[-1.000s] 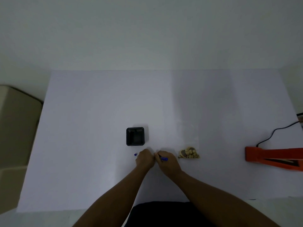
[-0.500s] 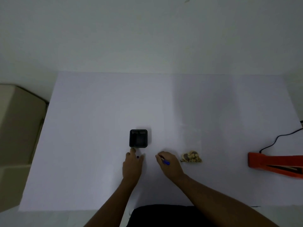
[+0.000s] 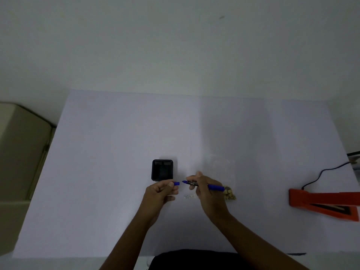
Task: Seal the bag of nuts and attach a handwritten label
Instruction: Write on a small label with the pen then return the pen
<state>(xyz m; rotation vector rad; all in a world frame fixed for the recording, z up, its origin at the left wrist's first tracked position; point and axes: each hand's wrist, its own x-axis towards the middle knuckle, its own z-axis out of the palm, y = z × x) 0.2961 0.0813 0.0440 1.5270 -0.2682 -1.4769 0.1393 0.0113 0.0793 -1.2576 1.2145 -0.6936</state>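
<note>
1. Step in hand, as I judge it: the handwritten label, not the sealing. Both hands work over the middle of the tabletop [image 3: 116,133], toward its front edge.
2. The right hand [image 3: 209,191] grasps a blue marker [image 3: 215,187] in curled fingers, with its bared tip pointing left.
3. The left hand [image 3: 160,193] pinches the blue cap [image 3: 176,183] between thumb and fingers [image 3: 172,191]. The cap is in line with the tip and just short of it, not touching.
4. The label [image 3: 189,196], a small pale slip, lies flat between the two hands, a little nearer the front edge than the marker tip. Any writing on it is too small to make out.
5. The bag of nuts [image 3: 224,172], clear plastic, lies just right of the right hand, with the nuts [image 3: 230,195] heaped at its near end. I cannot tell whether its mouth is sealed.
6. A black square holder [image 3: 162,170] stands just behind the left hand. An orange sealer [image 3: 319,201] with a black cord [image 3: 321,171] sits by the right edge, well apart from the bag.
7. Next move, as I judge it: if the slip is blank, lower the tip onto it while the left hand steadies the slip. If it is written, push the cap straight on along the marker's line, then press the slip onto the bag.
</note>
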